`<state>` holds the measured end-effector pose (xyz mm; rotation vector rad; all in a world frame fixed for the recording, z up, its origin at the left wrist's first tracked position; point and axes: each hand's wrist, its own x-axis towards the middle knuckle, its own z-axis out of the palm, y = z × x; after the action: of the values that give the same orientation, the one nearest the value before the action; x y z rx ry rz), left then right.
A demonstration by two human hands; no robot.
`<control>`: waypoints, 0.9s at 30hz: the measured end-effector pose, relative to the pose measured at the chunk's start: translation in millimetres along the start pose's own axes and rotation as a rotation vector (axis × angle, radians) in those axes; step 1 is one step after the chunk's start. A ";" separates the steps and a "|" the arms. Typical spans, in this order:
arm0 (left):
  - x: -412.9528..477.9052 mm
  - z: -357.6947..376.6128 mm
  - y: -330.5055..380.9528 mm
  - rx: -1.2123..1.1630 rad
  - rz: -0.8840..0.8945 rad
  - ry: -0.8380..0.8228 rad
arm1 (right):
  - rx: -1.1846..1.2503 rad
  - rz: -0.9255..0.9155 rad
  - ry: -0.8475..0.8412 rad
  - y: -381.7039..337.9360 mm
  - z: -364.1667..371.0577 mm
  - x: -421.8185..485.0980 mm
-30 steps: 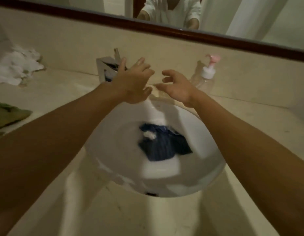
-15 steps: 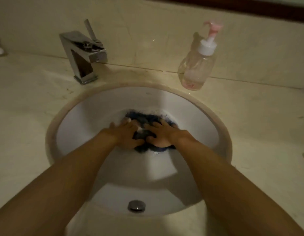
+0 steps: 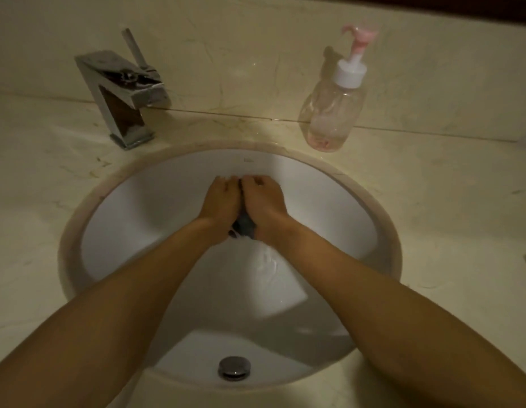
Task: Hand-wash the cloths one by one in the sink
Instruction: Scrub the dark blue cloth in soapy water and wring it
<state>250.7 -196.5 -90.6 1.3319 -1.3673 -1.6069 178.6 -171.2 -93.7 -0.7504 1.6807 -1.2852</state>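
A dark cloth (image 3: pixel 244 226) is gripped by both hands inside the white sink (image 3: pixel 138 219).
On the tabletop (image 3: pixel 447 216), a chrome faucet (image 3: pixel 123 95) is set at ten o'clock from the sink and a clear pump bottle (image 3: pixel 332 113) holding a little pink liquid at one o'clock. The cloth is largely hidden by the left hand (image 3: pixel 222 201) and right hand (image 3: pixel 264 204), pressed side by side, fingers curled over it. A metal drain (image 3: pixel 234 368) is seen at six o'clock.
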 end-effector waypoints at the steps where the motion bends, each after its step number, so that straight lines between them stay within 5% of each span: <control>1: -3.6 -1.0 4.2 -0.131 -0.067 -0.028 | -0.009 -0.028 -0.002 -4.9 4.1 -9.5; 4: -10.4 7.2 16.0 -0.227 -0.123 -0.028 | -0.087 -0.147 0.075 -8.9 -4.2 -8.8; 8: -24.8 22.1 24.5 -0.179 -0.107 0.018 | -0.046 -0.024 0.177 -16.0 -21.6 5.9; 14: -7.0 0.3 36.1 -0.090 -0.043 0.129 | -0.086 -0.199 0.017 -21.3 3.2 -23.6; 18: -27.9 16.8 28.3 -0.050 -0.059 0.033 | -0.106 -0.033 0.100 -27.7 -21.6 0.1; 21: -12.2 6.9 30.4 -0.013 -0.053 0.106 | -0.076 0.019 0.006 -19.4 -9.8 -15.8; 24: 0.0 -8.3 35.2 0.030 -0.065 0.164 | -0.179 -0.144 -0.078 -20.8 8.2 -32.2; 27: -0.4 -6.5 33.5 -0.069 -0.188 0.009 | -0.434 -0.260 -0.077 -25.7 -12.0 -11.8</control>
<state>252.4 -206.8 -58.2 1.4595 -1.1994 -1.7523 172.0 -163.3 -64.8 -1.2937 1.8674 -1.0503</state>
